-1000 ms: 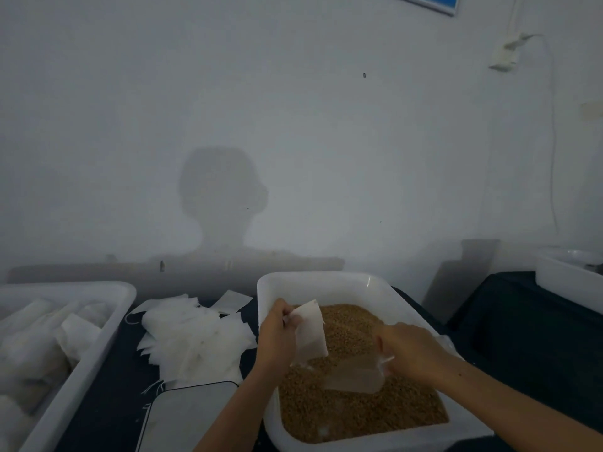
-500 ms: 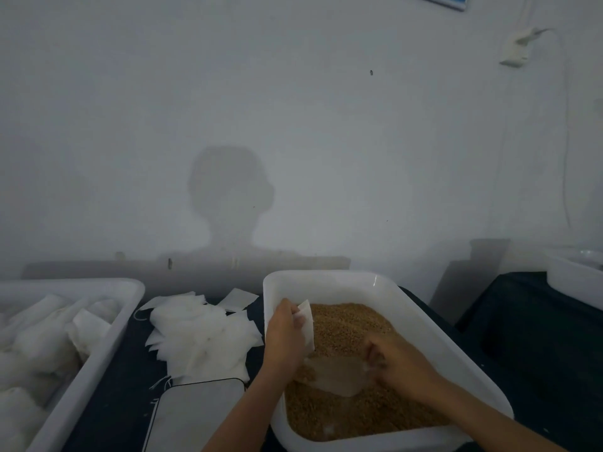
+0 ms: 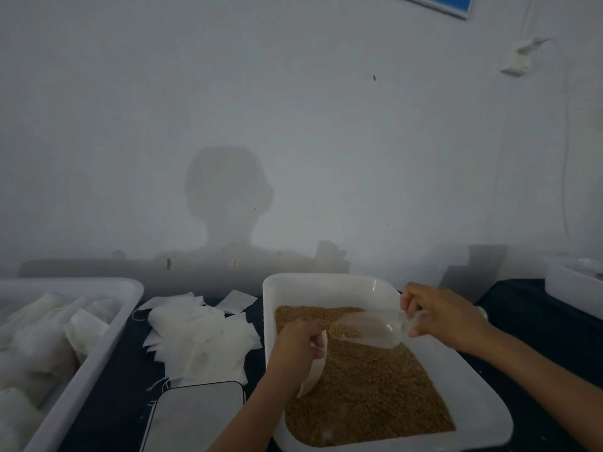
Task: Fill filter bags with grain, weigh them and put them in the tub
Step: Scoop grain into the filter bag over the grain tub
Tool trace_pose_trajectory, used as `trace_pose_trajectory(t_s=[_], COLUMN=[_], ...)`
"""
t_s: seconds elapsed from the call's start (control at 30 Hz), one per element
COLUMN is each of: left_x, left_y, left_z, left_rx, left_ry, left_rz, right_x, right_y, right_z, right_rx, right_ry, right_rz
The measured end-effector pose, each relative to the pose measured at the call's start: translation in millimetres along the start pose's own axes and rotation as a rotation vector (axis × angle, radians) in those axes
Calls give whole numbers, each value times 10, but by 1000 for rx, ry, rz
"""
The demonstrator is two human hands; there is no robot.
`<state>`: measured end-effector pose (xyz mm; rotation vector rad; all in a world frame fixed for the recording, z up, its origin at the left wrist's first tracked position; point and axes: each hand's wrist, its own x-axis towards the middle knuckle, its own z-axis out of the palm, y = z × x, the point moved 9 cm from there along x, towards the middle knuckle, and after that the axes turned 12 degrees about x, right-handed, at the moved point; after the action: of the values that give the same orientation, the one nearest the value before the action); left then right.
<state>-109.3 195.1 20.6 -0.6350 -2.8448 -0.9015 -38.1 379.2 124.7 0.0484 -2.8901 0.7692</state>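
Holding filter bag [image 3: 315, 370] in left hand [image 3: 293, 350] grip over grain [image 3: 368, 393], right hand [image 3: 439, 316] grasping tilted scoop [image 3: 368, 327]

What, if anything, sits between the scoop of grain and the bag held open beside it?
Nothing visible. The scoop in the right hand tips toward the bag held by the left hand, above the grain.

Scoop [image 3: 372, 327] of grain over held bag [image 3: 315, 367]
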Motion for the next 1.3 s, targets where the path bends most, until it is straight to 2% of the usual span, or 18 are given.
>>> trace_pose_trajectory(t_s=[0.1,0.33,0.43,0.53,0.6,0.67,0.73,0.83,0.97,1.07,1.2,1.3], left_x=[-17,-84,-76,-47,-38,-42,-40,-18,-20,-64,-174,-235], left_y=[40,136,115,104,94,66,24,-23,-95,-72,130,205], left_z=[-6,-94,-104,-46,-26,-68,-74,-115,-195,-290,-478,-541], left_rx=[24,-1,22,74,76,50,52,-12,-233,-374,-453,-503], left_ry=[-45,40,67,11,10,68,105,148,197,229,299,306], left_rz=[22,108,101,101,99,76,51,10,-66,-67,100,133], right_x=[36,16,10,-22,-67,-54,3,12,-8,17,55,122], right_y=[-129,-575,-644,-725,-779,-698,-487,-112,220,271,356,255], right_z=[-2,91,121,156,105,117,199,467,986,1186,1373,1314], right_rx=[-147,-574,-672,-786,-783,-801,-708,-441,-134,-81,-45,107], right_ry=[26,99,121,132,218,202,157,91,-101,-135,-249,-260], right_rz=[-49,-349,-403,-481,-552,-460,-314,-127,41,51,98,52])
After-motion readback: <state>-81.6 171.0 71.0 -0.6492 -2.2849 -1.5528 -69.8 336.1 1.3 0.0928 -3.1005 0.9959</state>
